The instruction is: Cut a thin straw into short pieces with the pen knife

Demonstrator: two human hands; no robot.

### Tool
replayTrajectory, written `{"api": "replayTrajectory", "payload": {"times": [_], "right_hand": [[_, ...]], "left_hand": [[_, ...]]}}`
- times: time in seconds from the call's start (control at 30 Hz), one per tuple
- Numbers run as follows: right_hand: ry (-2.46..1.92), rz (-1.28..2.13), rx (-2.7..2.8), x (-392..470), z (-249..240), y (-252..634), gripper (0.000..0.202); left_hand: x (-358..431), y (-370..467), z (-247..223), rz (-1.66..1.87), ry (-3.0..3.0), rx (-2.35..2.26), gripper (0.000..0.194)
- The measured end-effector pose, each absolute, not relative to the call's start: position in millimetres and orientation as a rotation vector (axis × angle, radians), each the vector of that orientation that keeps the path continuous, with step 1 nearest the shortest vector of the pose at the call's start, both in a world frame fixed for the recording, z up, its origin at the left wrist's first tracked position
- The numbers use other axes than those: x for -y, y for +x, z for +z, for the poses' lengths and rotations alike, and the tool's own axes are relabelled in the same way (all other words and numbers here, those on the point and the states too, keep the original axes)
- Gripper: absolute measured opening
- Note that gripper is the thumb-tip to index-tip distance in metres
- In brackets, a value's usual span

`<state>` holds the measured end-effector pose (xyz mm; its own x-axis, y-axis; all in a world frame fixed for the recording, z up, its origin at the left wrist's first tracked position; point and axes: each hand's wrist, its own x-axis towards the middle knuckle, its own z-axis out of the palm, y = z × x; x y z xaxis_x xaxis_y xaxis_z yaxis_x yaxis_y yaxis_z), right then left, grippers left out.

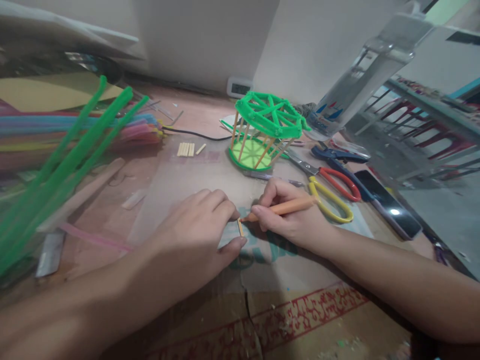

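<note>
My right hand (pixel 287 210) is closed around an orange marker (pixel 290 206), its tip touching the upper end of a short thin stick (pixel 240 228). Thumb and forefinger of my left hand (pixel 204 225) pinch that small stick between them on the translucent sheet (pixel 157 200). Beyond my hands stands a green frame (pixel 270 115) of fuzzy pipe cleaners on upright wooden sticks, with a round yellow-green base (pixel 250 154). Several short pale sticks (pixel 185 149) lie in a row to its left, with one more stick (pixel 201 148) slightly apart.
Scissors (pixel 337 187) with red and yellow handles, a phone (pixel 388 205) and blue pliers (pixel 339 157) lie at right. A clear bottle (pixel 360 85) stands behind. Green pipe cleaners (pixel 78 150) slant across the left side. A small digital display (pixel 239 87) sits by the wall.
</note>
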<state>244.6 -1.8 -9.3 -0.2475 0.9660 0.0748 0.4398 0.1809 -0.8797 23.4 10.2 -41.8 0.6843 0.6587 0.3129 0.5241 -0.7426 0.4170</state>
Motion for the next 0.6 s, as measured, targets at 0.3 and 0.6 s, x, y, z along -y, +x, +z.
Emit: {"api": "replayTrajectory", "payload": {"times": [0.3, 0.6], "right_hand": [[-1.291, 1.097, 1.847, 3.3, -10.3, 246.1, 0.032], [-1.332, 1.041, 1.793, 1.6, -10.7, 243.6, 0.030]], "left_hand": [[-11.5, 22.3, -41.8, 0.631, 2.595, -0.945, 0.018], [-11.4, 21.8, -41.5, 0.617, 2.617, -0.958, 0.021]]}}
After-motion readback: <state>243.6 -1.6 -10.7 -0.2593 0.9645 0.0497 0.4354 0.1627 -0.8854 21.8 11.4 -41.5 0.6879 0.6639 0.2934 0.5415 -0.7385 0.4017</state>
